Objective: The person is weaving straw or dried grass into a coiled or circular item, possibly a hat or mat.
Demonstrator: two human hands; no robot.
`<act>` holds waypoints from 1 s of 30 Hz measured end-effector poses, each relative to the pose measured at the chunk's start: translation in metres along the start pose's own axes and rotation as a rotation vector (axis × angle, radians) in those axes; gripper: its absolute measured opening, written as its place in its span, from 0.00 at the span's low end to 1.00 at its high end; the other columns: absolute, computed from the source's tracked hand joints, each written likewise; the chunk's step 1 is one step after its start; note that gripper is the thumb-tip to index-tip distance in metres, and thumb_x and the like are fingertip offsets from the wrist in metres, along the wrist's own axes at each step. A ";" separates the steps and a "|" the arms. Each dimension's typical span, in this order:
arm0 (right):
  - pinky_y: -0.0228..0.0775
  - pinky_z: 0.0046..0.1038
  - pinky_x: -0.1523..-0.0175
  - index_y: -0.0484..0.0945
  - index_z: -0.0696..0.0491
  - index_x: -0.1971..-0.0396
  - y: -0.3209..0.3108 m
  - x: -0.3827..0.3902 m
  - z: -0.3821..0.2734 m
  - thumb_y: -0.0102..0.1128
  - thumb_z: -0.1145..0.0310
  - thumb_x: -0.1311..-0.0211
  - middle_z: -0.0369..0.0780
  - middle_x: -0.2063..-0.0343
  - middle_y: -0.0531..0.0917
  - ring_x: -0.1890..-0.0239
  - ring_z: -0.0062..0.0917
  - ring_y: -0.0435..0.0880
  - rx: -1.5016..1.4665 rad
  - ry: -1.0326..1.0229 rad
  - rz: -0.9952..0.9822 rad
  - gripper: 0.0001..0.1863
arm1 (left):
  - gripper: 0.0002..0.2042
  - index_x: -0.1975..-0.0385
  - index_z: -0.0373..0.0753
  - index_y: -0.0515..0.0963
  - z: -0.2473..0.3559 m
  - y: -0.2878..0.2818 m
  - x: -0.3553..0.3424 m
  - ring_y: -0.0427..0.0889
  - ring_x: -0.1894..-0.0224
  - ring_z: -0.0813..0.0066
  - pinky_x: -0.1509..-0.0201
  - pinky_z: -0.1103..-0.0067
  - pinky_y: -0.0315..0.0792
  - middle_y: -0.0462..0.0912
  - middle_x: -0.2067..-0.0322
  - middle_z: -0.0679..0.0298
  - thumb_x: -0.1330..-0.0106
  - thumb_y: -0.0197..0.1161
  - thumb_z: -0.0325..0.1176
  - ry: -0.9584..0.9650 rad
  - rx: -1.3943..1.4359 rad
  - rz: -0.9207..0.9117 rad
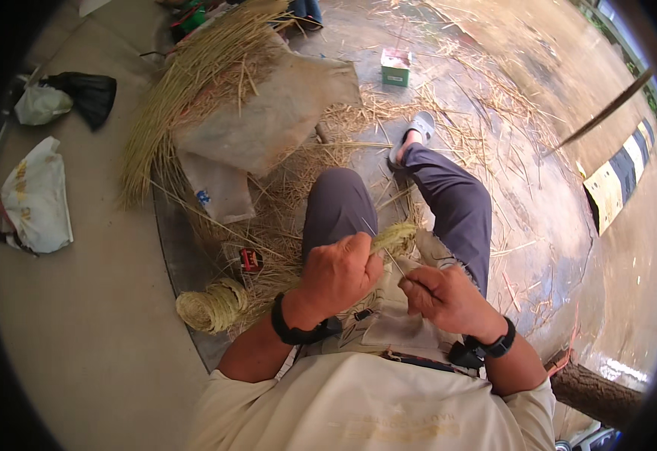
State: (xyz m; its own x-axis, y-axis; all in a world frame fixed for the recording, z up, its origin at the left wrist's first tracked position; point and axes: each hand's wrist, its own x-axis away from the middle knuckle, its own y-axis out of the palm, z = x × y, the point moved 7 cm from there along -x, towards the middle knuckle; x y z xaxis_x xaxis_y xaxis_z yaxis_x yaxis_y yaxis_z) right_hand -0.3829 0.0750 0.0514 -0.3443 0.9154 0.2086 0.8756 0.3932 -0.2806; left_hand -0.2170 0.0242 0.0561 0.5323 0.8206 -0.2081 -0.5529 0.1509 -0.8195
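Observation:
Over my lap, my left hand (337,272) is closed with thumb and fingers pinched on a pale green straw braid (396,237), whose small bundle shows just beyond the fingers. My right hand (443,299) is closed beside it, its thumb and forefinger pinching a thin, light strand (394,261), thread or needle-like; I cannot tell which. That strand runs between the two hands. A beige cloth (400,331) lies over my lap beneath them. To the left, near my left forearm, rests a coil of woven straw (212,306).
A large heap of long straw (193,98) lies at far left under a worn beige sheet (291,98). Loose straw litters the ground. A red-and-black small box (250,261) sits near the coil. Farther off are a green box (395,69), white sack (42,199) and log (599,392).

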 end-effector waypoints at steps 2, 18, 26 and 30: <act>0.77 0.39 0.66 0.81 0.59 0.64 0.005 0.000 -0.001 0.59 0.71 0.29 0.46 0.78 0.84 0.75 0.43 0.86 0.001 -0.038 -0.037 0.07 | 0.11 0.71 0.37 0.70 -0.008 -0.008 -0.001 0.83 0.74 0.47 0.73 0.60 0.77 0.79 0.77 0.52 0.34 0.66 0.33 -0.035 -0.067 0.020; 0.76 0.44 0.63 0.82 0.54 0.70 -0.014 -0.042 -0.027 0.65 0.67 0.33 0.47 0.75 0.83 0.68 0.47 0.85 0.511 -0.332 0.189 0.08 | 0.10 0.72 0.41 0.73 0.039 0.009 0.014 0.84 0.76 0.61 0.73 0.65 0.78 0.78 0.79 0.61 0.38 0.67 0.36 0.354 -0.104 -0.088; 0.76 0.34 0.64 0.83 0.59 0.59 -0.022 -0.039 -0.017 0.62 0.68 0.26 0.48 0.71 0.84 0.70 0.40 0.86 0.043 -0.221 0.197 0.09 | 0.10 0.70 0.40 0.74 0.041 0.005 0.015 0.85 0.76 0.60 0.73 0.67 0.80 0.78 0.79 0.60 0.38 0.67 0.36 0.375 -0.091 -0.157; 0.80 0.29 0.63 0.82 0.58 0.52 -0.025 -0.030 -0.010 0.56 0.70 0.20 0.37 0.63 0.86 0.68 0.25 0.86 -0.647 -0.094 0.064 0.09 | 0.09 0.69 0.40 0.75 0.043 0.005 0.014 0.85 0.76 0.60 0.74 0.66 0.80 0.79 0.76 0.60 0.36 0.66 0.36 0.399 -0.095 -0.199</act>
State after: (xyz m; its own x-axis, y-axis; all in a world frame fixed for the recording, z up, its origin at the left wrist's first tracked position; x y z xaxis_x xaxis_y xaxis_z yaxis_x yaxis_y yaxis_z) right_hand -0.3914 0.0363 0.0614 -0.2874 0.9504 0.1188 0.9122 0.2337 0.3364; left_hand -0.2402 0.0599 0.0728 0.8378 0.5015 -0.2158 -0.3635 0.2174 -0.9059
